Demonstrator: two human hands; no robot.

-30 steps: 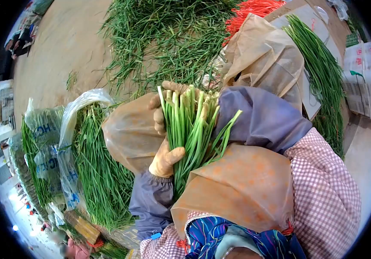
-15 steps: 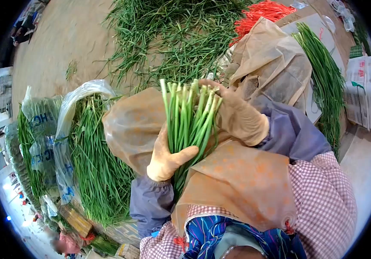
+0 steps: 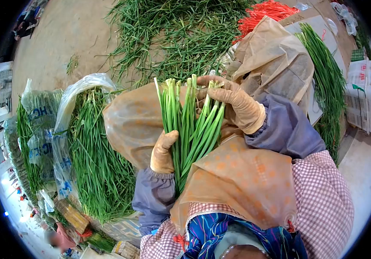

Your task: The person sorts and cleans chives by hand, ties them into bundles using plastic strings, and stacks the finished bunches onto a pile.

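A loose bunch of green chives (image 3: 187,138) with pale cut ends pointing away from me lies over my lap. My gloved left hand (image 3: 164,151) cradles it from the left, thumb raised at the near side and the other fingers hidden beneath the stalks. At the upper right of the bunch, my gloved right hand (image 3: 239,103) has its fingers closed around several pale ends, with the thumb over them. These stalks fan apart from the rest of the bunch. Below the hands spreads a translucent tan apron (image 3: 241,181) with orange marks.
Loose green leaves (image 3: 168,39) litter the floor ahead. To my left stands a large heap of chives (image 3: 99,159) beside a printed plastic bag (image 3: 43,129). On the right lie more chives (image 3: 323,77), red ties (image 3: 265,15) and a white printed sack (image 3: 363,93).
My left thumb has lifted off the front of the bunch and shifted up. My right fingers have come round onto the pale ends, and the stalks have spread apart.
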